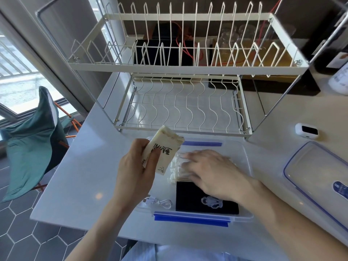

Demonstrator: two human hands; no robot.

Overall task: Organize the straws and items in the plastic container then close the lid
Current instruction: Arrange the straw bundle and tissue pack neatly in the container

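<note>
The plastic container (pixel 244 159) sat open on the white table (pixel 84 176), just in front of the cream wire dish rack (pixel 188 102), with its blue clips at the near and far rims. Inside it, a bundle of white straws (pixel 174 166) lay across the middle, a black card with a pale figure printed on it (pixel 203 200) lay flat at the near side, and a coiled white cable (pixel 160 202) lay just left of the card. The person's right hand (pixel 209 168) reached into the container and rested flat on the straws, fingers straight and spread, gripping nothing. The left hand (pixel 135 166) hovered over the container's left edge and held a small cream packet with dark lettering (pixel 163 149), thumb pressed across its front and fingers behind it, the packet tilted up and away. The clear lid (pixel 308 166) with its blue trim lay apart to the right on the table, beyond it a small white device (pixel 306 131).
</note>
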